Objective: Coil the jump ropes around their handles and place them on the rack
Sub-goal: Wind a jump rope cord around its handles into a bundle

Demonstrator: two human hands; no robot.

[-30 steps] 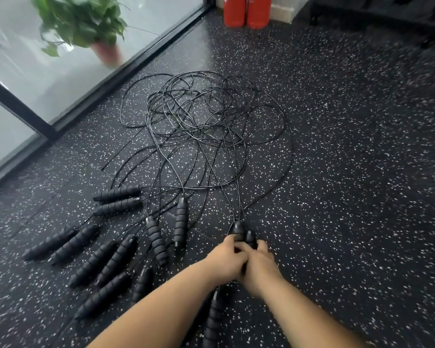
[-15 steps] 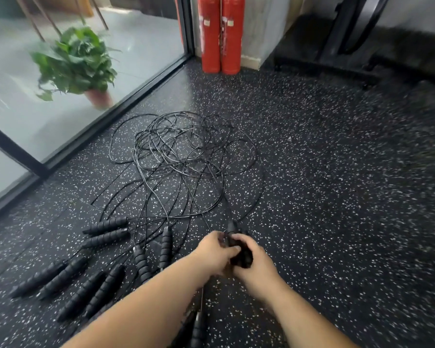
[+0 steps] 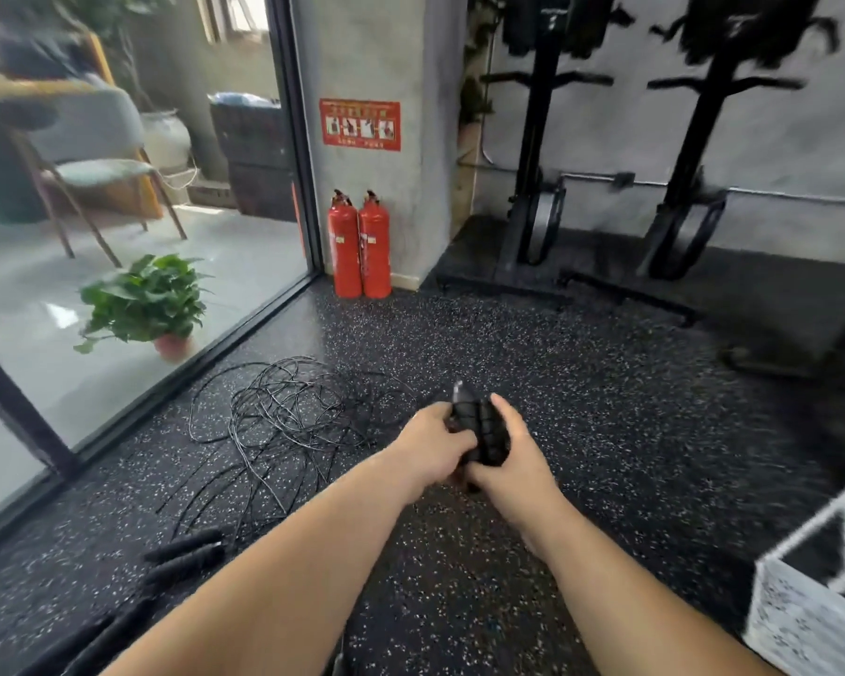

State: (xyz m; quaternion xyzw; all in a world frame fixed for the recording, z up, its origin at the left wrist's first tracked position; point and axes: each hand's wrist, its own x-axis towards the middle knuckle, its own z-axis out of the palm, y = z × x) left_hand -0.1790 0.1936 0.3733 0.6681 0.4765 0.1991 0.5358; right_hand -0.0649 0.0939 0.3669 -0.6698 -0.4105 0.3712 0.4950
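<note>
Both my hands hold a pair of black ribbed jump-rope handles (image 3: pixel 481 429) side by side above the floor. My left hand (image 3: pixel 432 444) grips them from the left; my right hand (image 3: pixel 515 456) cups them from the right and below. A tangle of thin black rope cords (image 3: pixel 289 417) lies on the speckled floor to the left. More black handles (image 3: pixel 186 558) lie at the lower left, partly hidden by my left forearm. Two black racks (image 3: pixel 537 153) stand against the back wall, blurred.
Two red fire extinguishers (image 3: pixel 359 246) stand at the pillar. A potted plant (image 3: pixel 145 304) sits behind the glass wall on the left. A white crate (image 3: pixel 810 592) is at the lower right. Speckled rubber floor (image 3: pixel 606 431) stretches between me and the racks.
The view has tilted up from the floor toward the wall and racks. Both hands have lifted the pair of handles off the floor and brought them together.
</note>
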